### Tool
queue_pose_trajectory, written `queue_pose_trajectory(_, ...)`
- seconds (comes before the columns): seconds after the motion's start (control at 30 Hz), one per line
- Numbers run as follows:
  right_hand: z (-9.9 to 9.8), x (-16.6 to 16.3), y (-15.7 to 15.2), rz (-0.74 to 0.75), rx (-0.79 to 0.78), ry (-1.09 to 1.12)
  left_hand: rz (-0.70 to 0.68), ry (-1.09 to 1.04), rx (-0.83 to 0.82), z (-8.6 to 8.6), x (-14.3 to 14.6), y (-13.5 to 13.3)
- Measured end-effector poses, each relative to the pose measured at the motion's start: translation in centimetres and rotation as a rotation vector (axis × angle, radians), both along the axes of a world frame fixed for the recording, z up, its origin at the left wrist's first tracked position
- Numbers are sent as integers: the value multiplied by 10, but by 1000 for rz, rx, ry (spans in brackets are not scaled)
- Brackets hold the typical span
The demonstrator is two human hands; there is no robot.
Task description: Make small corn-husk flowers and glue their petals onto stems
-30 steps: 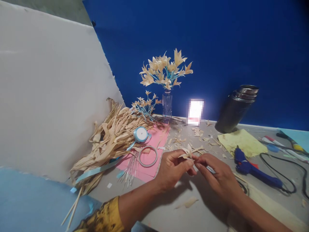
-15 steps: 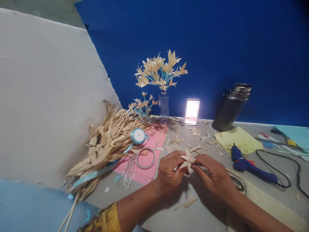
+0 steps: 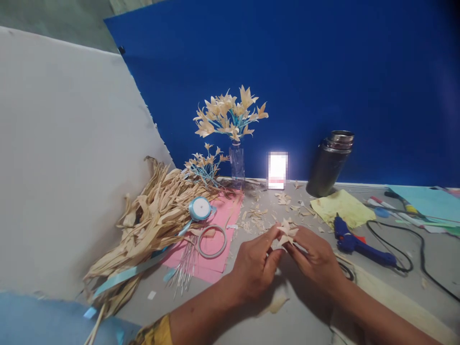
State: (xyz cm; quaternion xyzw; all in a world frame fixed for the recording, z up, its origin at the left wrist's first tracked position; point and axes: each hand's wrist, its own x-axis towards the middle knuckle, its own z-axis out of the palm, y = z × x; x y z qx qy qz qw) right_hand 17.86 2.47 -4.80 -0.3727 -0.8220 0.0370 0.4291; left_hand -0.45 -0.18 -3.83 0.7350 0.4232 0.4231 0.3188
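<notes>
Both my hands meet over the grey table near its middle. My left hand pinches a small cream husk flower from the left with thumb and fingers closed. My right hand grips the same flower from the right, fingers curled on it. The flower's pointed petals stick up between my fingertips. A loose husk scrap lies on the table below my hands.
A heap of dried husks lies at the left by a pale blue ribbon spool, a tape ring, thin wires and pink paper. A vase of husk flowers, a steel flask, yellow paper and a blue glue gun with its cable stand behind and to the right.
The camera view has drifted, shifting everything left and down. My hands have turned the flower so its petals face up more; both keep hold of it.
</notes>
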Motion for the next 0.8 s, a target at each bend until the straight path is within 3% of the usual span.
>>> queue_pose_trajectory(0.27,8,0,-4,30,80,-33,95,-263,159,7,4,1)
queue_pose_trajectory(0.6,-3,-1,-2,97,32,-58,31,-226,495,5,4,4)
queue_pose_trajectory(0.8,-7,-1,-2,157,-152,-190,132,-230,416,3,0,3)
